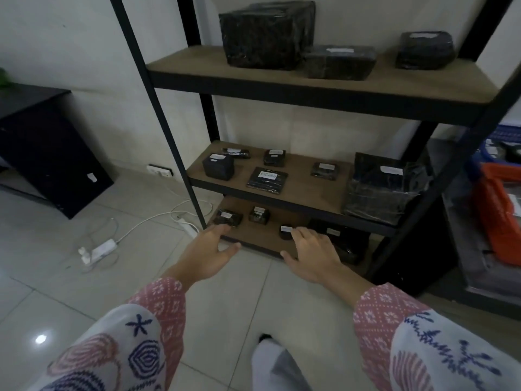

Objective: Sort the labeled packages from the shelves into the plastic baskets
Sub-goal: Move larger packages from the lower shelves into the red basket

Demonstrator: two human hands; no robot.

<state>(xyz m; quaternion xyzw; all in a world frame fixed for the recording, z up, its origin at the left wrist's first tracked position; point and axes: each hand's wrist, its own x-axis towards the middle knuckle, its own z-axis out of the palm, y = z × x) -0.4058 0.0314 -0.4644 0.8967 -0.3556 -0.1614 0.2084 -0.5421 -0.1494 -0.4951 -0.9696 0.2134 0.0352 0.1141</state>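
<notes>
At the bottom shelf [262, 235] of the black metal rack [318, 105], we've got both hands reaching in low. Our left hand [210, 253] is spread and relaxed, fingers straight, tips just beside the small wrapped package [229, 217] at the shelf's left corner, gripping nothing. Our right hand [313, 251] is loose as well, fingers extended over the little black package with the white label [286, 231]; whether the fingertips actually touch it, we cannot tell. Nothing is held in either hand.

Between those two sits another small labeled parcel [259, 215], farther back on the same board. A larger dark bundle [342, 239] lies to the right of our right hand, partly in shadow.

Up on the middle shelf [303, 190] there's a scatter of black labeled packages: a cube-shaped one [218, 165] at left, a flat square one [267, 180] near the front edge, and a tall wrapped bag [379, 189] at the right end. The top shelf [394, 83] carries a big black-wrapped box [262, 38], a flatter package [339, 62] touching its right side, and a rounded one [425, 50] standing apart.

Off to the right, behind the rack's post, we glimpse a blue plastic basket [492, 149] and an orange one [496, 213]. On the tiled floor [84, 277] at left, a white power strip [97, 251] lies with its cables.
</notes>
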